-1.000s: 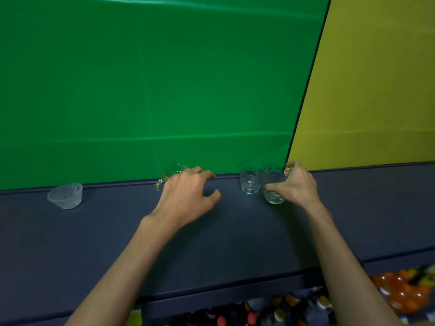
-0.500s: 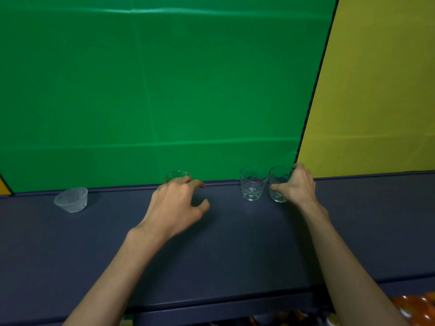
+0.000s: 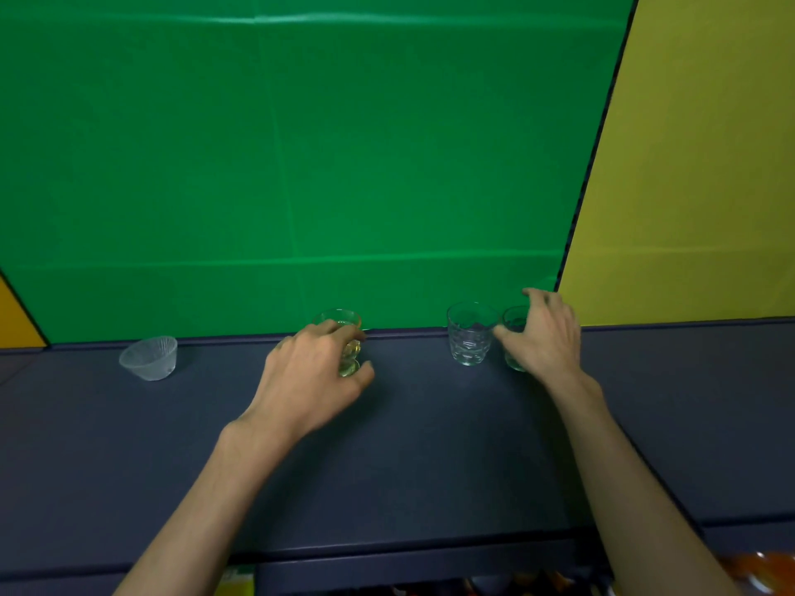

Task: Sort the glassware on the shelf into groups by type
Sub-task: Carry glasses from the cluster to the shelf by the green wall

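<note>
Left hand [image 3: 314, 380] now gripping upright glass [image 3: 344, 337], perhaps handled

Shelf [image 3: 408, 458] front: open, crossed only by the forearms.
Back edge: ribbed bowl [image 3: 149, 358], handled glass [image 3: 344, 337], two tumblers [image 3: 469, 337] stand there.
Bowl-to-glass gap: open.

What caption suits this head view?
Left hand grips one glass; right hand holds another beside a tumbler.
</note>
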Motion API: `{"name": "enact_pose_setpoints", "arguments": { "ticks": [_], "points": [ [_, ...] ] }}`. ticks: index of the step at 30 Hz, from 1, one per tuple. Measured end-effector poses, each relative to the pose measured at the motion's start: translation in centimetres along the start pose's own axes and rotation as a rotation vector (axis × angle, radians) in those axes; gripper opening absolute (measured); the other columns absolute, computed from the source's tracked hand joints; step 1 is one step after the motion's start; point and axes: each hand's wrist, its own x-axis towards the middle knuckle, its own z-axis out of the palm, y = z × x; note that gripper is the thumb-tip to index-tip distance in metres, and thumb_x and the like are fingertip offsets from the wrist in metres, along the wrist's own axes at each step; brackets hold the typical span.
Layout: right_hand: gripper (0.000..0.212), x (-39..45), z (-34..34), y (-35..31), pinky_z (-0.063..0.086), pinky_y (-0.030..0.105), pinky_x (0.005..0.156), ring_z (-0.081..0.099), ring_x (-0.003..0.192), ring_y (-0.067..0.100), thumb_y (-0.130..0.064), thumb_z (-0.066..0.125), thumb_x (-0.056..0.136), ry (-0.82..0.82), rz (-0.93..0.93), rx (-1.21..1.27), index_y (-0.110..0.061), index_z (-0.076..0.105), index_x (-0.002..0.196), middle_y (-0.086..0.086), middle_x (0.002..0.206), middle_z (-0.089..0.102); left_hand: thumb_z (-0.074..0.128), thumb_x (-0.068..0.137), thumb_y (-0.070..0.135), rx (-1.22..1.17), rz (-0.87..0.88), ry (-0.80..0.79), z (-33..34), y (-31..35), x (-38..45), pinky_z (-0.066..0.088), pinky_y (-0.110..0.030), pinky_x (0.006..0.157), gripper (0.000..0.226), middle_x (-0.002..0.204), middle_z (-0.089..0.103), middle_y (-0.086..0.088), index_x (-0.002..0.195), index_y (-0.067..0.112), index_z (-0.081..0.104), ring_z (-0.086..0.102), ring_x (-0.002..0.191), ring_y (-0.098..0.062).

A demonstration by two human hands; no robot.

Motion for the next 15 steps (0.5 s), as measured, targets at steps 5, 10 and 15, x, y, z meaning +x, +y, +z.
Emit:
{"name": "enact_pose_setpoints", "arguments": {
  "ticks": [5,10,15],
  "points": [
    [0.057,-2.3,-0.8,-5.6,0.034,0.043,0.109,0.047,0.128,0.03,-0.032,0.064,0.086,0.029,-0.261,0.082,-0.014,0.052,0.139,0.011,0.138,0.053,0.057,0.086,0.051,-0.014,-0.052,0.068,-1.0,-1.5,-0.9,0.047,-0.036,0.079,0.039,0.111,0.064,0.009,0.12,0.035,0.063,0.061,0.106,-0.023],
    [0.05,-5.8,0.1,-13.4,0.039,0.039,0.102,0.05,0.125,0.024,-0.031,0.059,0.091,-0.12,-0.486,0.213,-0.021,0.051,0.14,0.002,0.14,0.052,0.048,0.085,0.056,0.034,-0.139,0.077,-2.4,-5.0,-2.9,0.047,-0.038,0.082,0.049,0.121,0.063,0.007,0.125,0.032,0.063,0.059,0.113,-0.022],
    [0.051,-10.1,2.1,-21.5,0.041,0.038,0.101,0.05,0.125,0.023,-0.035,0.058,0.091,-0.209,-0.653,0.238,-0.027,0.049,0.14,-0.002,0.138,0.052,0.057,0.089,0.049,0.091,-0.259,0.118,-4.7,-10.3,-6.4,0.045,-0.04,0.089,0.047,0.133,0.059,0.004,0.131,0.029,0.06,0.056,0.117,-0.025]
  ]
}}
